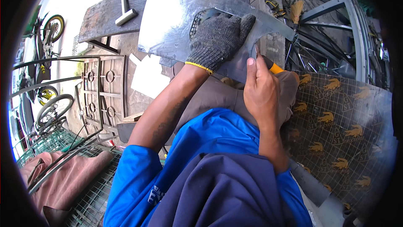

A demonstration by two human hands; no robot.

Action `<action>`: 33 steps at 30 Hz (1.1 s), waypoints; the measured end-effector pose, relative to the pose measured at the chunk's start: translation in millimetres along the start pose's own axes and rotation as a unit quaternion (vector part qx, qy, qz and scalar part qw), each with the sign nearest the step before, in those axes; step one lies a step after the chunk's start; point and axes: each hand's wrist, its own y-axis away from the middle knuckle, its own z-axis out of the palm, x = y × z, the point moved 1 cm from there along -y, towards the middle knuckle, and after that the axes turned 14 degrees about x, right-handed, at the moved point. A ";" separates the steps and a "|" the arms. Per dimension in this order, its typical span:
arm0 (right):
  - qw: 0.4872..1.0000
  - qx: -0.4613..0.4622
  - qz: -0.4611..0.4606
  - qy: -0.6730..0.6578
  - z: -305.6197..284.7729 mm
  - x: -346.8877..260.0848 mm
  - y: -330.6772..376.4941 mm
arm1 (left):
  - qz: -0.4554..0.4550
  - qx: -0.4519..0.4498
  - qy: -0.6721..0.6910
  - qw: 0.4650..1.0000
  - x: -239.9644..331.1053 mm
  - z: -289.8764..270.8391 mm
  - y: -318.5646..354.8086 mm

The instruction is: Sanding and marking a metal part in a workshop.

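A shiny sheet of metal [161, 21] with cut-out openings and a curved notch on its right side lies over my lap and the bench. My left hand [220, 38], in a dark grey knit glove with a yellow cuff edge, grips it at the middle opening; the thumb points up and right, and the fingertips are partly hidden. Bare, my right hand [262, 90] is closed beside the notch. A tool with a black-and-orange handle [275, 68] shows from behind its fingers, and a thin dark tip rises by the index finger. The palm side is hidden.
A worn dark bench [103, 17] bears a T-shaped metal hammer [125, 13]. Metal frames [357, 34] and a small broom [296, 11] stand at right, above a patterned dark board [336, 134]. White sheets [151, 76], a metal gate [103, 88] and bicycles [54, 107] are at left.
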 end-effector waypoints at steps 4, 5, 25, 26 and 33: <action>0.999 -0.029 0.033 -0.006 12.8 11.9 -20.9 | 0.054 0.079 -0.004 0.995 -1.1 3.8 1.3; 0.999 -0.038 0.031 0.004 11.1 11.4 -21.7 | 0.022 0.037 -0.001 0.999 -1.9 5.2 -0.6; 0.997 -0.048 0.029 0.044 8.0 3.4 -17.3 | -0.087 0.047 0.055 0.994 -2.5 5.5 -7.2; 0.998 -0.047 0.028 0.044 7.7 5.4 -7.2 | -0.088 0.048 0.055 0.993 -2.0 7.9 -6.7; 0.994 -0.071 0.039 0.067 11.6 3.0 -18.6 | -0.061 0.013 0.047 0.997 -0.3 -0.2 -10.3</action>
